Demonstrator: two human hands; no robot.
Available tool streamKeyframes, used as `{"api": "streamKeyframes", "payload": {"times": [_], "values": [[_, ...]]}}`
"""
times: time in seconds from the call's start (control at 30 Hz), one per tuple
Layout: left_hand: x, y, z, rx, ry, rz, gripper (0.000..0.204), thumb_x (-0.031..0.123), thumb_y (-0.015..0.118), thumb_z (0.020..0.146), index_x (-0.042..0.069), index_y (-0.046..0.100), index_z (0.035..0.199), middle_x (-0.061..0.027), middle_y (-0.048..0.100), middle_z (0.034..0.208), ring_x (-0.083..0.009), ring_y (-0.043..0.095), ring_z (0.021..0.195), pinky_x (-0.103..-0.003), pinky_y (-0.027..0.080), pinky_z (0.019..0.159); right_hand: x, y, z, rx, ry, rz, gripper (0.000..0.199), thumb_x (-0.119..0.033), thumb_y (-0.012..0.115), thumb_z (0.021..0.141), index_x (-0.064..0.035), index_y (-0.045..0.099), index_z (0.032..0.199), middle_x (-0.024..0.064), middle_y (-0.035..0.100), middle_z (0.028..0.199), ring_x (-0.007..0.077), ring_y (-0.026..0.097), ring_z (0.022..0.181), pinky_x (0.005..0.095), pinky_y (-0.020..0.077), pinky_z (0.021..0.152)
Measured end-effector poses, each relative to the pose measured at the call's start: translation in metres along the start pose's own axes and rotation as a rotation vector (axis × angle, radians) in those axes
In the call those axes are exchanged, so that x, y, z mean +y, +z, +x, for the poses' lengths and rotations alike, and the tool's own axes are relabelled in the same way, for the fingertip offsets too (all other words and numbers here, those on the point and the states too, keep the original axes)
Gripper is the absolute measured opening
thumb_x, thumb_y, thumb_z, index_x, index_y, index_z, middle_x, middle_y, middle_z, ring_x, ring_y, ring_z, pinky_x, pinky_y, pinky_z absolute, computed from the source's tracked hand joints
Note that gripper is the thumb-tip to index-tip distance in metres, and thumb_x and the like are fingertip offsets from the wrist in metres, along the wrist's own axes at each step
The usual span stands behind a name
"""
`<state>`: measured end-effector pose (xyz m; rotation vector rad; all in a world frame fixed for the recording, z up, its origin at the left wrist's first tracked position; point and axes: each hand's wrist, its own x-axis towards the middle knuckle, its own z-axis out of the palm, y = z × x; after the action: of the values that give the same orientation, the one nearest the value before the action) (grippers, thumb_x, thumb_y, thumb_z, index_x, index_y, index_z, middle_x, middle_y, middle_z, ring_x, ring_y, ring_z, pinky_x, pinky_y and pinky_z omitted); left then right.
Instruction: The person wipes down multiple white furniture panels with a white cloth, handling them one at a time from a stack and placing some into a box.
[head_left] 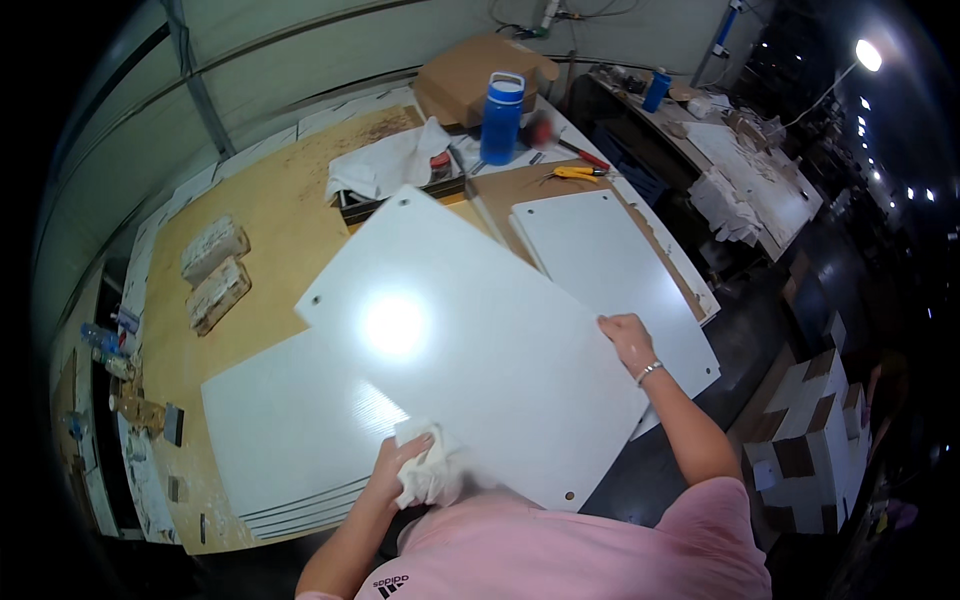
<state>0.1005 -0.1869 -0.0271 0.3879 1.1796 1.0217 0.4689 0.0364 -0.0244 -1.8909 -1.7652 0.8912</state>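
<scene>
A glossy white panel [490, 350] with small holes near its corners is held at a slant in front of me. My right hand [628, 342] is closed on its right edge, and a bracelet circles that wrist. Bunched in my left hand [390, 470] is a white cloth [432, 474], which lies against the panel's near edge. Below and to the left, a stack of similar white panels [262, 410] rests on the table, partly covered by the held one. More white panels [590, 240] lie at the right, also partly hidden.
Two worn blocks [216, 270] sit on the yellowish table [290, 165]. At the back stand a box with a white rag [385, 160], a blue bottle [500, 125] and a cardboard box [475, 75]. Yellow-handled pliers [577, 173] lie nearby. White-and-brown cartons [810, 440] stand right.
</scene>
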Motion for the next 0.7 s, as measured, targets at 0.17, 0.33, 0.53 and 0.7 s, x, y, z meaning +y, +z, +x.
{"api": "streamKeyframes", "payload": {"times": [0.17,0.33,0.53,0.7], "values": [[0.016,0.107,0.105,-0.251,-0.066,0.105,0.032,0.020,0.070,0.084,-0.005,0.065,0.103,-0.0128,0.068,0.090,-0.0219,0.069,0.076,-0.033,0.056,0.066,0.133,-0.072,-0.014,0.301,0.252,0.071,0.051,-0.045,0.063,0.085,0.0009,0.059,0.065,0.0120,0.055,0.059,0.0264,0.049,0.059,0.0407,0.0416,0.063],[0.021,0.187,0.183,-0.297,-0.124,0.251,0.023,0.017,0.069,0.085,-0.003,0.066,0.097,-0.0123,0.069,0.088,-0.0230,0.069,0.074,-0.034,0.056,0.063,0.178,-0.108,-0.003,0.448,0.453,-0.017,0.049,-0.047,0.063,0.084,-0.0003,0.066,0.070,0.0164,0.066,0.071,0.0368,0.063,0.073,0.0422,0.0461,0.072],[0.030,0.229,0.214,-0.343,-0.135,0.264,0.025,0.017,0.068,0.085,-0.003,0.066,0.100,-0.0121,0.069,0.089,-0.0229,0.069,0.075,-0.036,0.057,0.065,0.202,-0.124,0.035,0.417,0.566,-0.088,0.051,-0.049,0.062,0.084,-0.0022,0.071,0.101,0.0223,0.069,0.107,0.0403,0.063,0.105,0.0455,0.0480,0.089],[0.042,0.194,0.191,-0.312,0.069,0.497,0.035,0.024,0.071,0.085,-0.004,0.065,0.105,-0.0112,0.069,0.094,-0.0193,0.067,0.082,-0.033,0.054,0.072,0.195,-0.130,0.053,0.397,0.494,-0.075,0.052,-0.048,0.059,0.086,-0.0008,0.070,0.103,0.0249,0.067,0.109,0.0415,0.062,0.106,0.0455,0.0485,0.089]]}}
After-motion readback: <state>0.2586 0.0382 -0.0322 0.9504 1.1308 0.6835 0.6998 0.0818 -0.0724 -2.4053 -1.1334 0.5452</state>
